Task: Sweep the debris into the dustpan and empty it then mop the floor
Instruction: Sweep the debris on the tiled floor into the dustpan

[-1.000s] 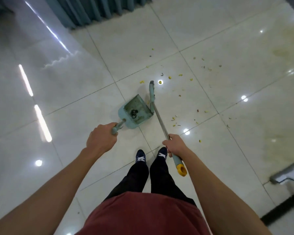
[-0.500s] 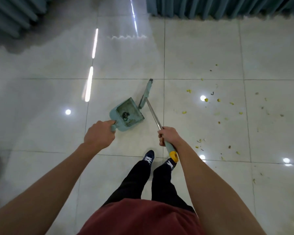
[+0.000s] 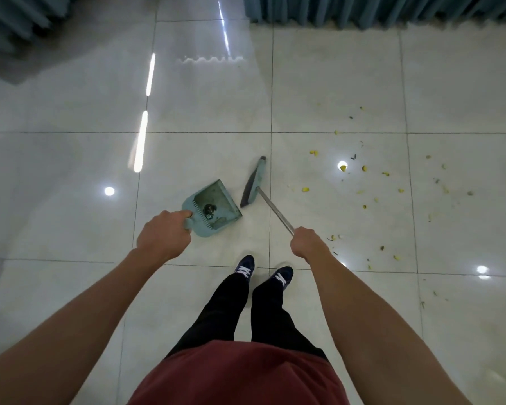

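Sweeping is partly done: our left hand [image 3: 163, 236] grips the dustpan [image 3: 214, 207], already holding scraps; our right hand [image 3: 308, 244] clasps the broom [image 3: 254, 182] beside it; debris [image 3: 362, 168] right of it remains, mopping unstarted.

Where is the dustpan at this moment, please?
In the head view, the dustpan sits left of centre on the floor, its handle held by the left hand, just left of the broom head.

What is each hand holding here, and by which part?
The left hand grips the dustpan by its short handle. The right hand grips the broom partway along its metal shaft, well below the head.
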`<state>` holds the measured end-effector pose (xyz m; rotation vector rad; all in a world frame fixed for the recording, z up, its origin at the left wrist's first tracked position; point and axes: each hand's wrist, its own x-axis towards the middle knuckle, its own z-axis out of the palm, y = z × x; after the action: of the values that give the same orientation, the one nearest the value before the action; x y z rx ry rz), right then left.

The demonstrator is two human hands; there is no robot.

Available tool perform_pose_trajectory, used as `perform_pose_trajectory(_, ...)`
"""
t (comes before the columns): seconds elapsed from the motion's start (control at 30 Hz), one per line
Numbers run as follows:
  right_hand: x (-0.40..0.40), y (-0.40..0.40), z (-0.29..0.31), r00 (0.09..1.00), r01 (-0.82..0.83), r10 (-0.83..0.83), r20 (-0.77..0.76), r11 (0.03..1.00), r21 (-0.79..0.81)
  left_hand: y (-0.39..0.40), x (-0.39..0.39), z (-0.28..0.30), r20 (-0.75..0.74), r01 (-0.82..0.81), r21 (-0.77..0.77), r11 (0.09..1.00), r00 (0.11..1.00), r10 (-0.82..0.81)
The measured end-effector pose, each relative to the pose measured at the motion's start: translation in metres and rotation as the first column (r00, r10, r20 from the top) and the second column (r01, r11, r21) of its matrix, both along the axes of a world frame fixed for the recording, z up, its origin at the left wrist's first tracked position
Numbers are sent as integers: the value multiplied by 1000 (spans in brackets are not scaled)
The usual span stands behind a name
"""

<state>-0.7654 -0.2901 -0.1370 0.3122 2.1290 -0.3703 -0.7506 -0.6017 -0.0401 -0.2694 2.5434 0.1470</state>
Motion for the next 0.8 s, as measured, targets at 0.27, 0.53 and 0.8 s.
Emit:
perform_pose_trajectory(0.27,31,70,11,998,59,-58,-5,991,119,79,-14,-6,26,190,38,981,981,-191)
perform_pose_trajectory(0.53,84,152,30,975,220,-218,-37,941,258,151,-20,-10,42,343,100,934,936,-348)
perform_pose_trajectory(0.8,142,178,44,945,326,-314,-88,898,295,184,-6,-19,36,469,167,868,876,-480)
